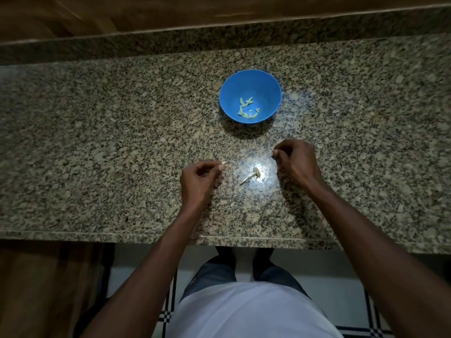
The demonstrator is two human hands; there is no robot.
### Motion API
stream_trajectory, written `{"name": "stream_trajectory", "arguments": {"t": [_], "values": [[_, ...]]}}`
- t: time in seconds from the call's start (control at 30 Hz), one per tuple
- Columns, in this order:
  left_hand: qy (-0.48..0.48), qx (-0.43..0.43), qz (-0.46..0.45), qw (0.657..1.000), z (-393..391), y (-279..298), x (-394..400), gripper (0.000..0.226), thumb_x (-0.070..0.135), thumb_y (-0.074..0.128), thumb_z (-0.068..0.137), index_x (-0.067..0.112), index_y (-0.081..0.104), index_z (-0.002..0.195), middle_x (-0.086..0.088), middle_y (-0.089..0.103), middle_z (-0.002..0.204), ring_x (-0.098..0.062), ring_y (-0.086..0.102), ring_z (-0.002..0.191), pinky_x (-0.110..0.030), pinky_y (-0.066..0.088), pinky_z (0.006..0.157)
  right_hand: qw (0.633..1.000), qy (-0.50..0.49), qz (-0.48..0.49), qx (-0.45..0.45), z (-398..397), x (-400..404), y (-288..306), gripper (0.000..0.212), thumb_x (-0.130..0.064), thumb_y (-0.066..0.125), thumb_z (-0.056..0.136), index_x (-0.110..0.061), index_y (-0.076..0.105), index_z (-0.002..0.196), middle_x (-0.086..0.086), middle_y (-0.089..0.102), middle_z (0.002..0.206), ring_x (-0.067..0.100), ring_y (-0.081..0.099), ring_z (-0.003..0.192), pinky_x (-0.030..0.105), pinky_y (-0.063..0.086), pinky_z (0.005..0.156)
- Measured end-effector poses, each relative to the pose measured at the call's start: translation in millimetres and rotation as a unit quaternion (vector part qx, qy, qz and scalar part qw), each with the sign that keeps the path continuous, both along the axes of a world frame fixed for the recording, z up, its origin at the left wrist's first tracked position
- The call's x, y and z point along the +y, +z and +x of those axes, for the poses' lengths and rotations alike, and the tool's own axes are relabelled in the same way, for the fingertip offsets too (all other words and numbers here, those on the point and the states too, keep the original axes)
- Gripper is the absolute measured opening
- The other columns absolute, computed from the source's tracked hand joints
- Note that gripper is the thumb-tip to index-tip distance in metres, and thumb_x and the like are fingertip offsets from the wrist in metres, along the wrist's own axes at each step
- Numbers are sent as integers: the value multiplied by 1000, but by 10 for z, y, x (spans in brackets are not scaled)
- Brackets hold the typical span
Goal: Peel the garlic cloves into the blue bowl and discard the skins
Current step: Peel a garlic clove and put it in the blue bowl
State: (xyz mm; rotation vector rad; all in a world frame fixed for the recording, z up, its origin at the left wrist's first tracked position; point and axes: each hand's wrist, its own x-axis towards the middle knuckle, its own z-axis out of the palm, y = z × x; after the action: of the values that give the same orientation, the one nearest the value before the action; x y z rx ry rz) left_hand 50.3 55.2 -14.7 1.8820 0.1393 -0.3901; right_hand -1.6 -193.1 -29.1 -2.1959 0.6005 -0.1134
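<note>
We are seeing our left hand [199, 178] pinching a skin scrap [225, 163]; right hand [296, 161] grip curled, contents unclear; blue bowl [266, 86] lying beyond a garlic stem [251, 175] on the table [97, 142].

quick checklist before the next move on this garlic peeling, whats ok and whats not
1. Blue bowl upright on the granite counter, within easy reach beyond both hands: ok.
2. Peeled cloves in the bowl: ok, several pale pieces lie at its bottom.
3. Left hand has something to work on: ok, its fingertips pinch a small pale piece; clove or skin, cannot tell.
4. Right hand grip: cannot tell, fingers are curled and pinched, but anything held is too small to see.
5. Skins discarded: not ok, a garlic stem with papery scrap lies on the counter between the hands.
6. Place for the skins: cannot tell, no bin in view.
</note>
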Motion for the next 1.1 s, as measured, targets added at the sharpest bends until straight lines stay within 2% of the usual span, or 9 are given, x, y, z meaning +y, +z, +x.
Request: {"name": "stream_trajectory", "arguments": {"t": [0.17,0.27,0.4,0.53,0.67,0.7,0.83,0.97,1.1], "values": [[5,-10,6,1000,92,-30,97,30,5,78,89,12,75,117,3,77,101,-3,74,91,-21,61,77,998,-42,49,10,-112,41,-8,22,-11,67,99,-4,75,118,7,78,105,12,73,86,23,58,81],[14,-19,9,1000,110,-79,136,20,4,80,87,10,75,106,-4,78,101,-12,76,91,-33,64,82,993,-98,65,0,-244,134,28,22,-13,69,98,-8,75,119,3,76,110,9,71,92,22,59,82],[-5,-19,1,1000,108,-110,177,15,8,83,85,5,73,95,-9,78,88,-23,78,79,-37,65,72,988,-138,71,-7,-417,309,48,19,-11,71,97,-10,75,115,2,76,108,9,71,93,11,54,73],[-44,-28,7,999,108,-117,190,14,10,84,83,6,78,95,-3,78,90,-9,76,79,-21,61,70,992,-88,87,23,-560,517,48,16,-15,73,96,-13,78,111,-1,78,101,5,72,88,30,62,84],[-90,-28,24,995,122,-166,199,16,12,81,87,9,81,102,4,78,97,4,72,84,-9,54,72,999,-24,13,42,-663,693,1,16,-8,71,95,2,76,106,18,74,103,29,73,89,43,63,86],[-97,-34,35,994,124,-185,204,16,15,81,87,12,81,103,5,78,98,5,72,87,-9,54,75,999,-12,-13,45,-683,738,-14,14,-6,69,96,3,75,105,18,68,106,31,69,92,42,63,86],[-106,-67,77,989,103,-256,219,15,22,81,88,17,82,102,7,78,101,0,71,93,-11,56,79,997,33,-56,48,-723,1067,-48,26,0,62,100,3,68,125,13,58,120,19,57,104,11,50,80],[-91,-78,72,990,72,-242,270,17,19,80,90,17,80,106,10,76,101,4,70,91,-13,57,79,995,93,-24,25,-679,1359,-43,28,3,58,101,0,69,126,11,63,120,19,61,102,20,52,87],[-57,-75,83,992,114,-225,422,19,18,81,88,21,77,107,21,70,94,8,68,88,-13,57,77,1000,3,-11,23,-726,1161,32,28,5,56,101,-1,70,124,10,65,119,16,60,101,23,55,90]]}}
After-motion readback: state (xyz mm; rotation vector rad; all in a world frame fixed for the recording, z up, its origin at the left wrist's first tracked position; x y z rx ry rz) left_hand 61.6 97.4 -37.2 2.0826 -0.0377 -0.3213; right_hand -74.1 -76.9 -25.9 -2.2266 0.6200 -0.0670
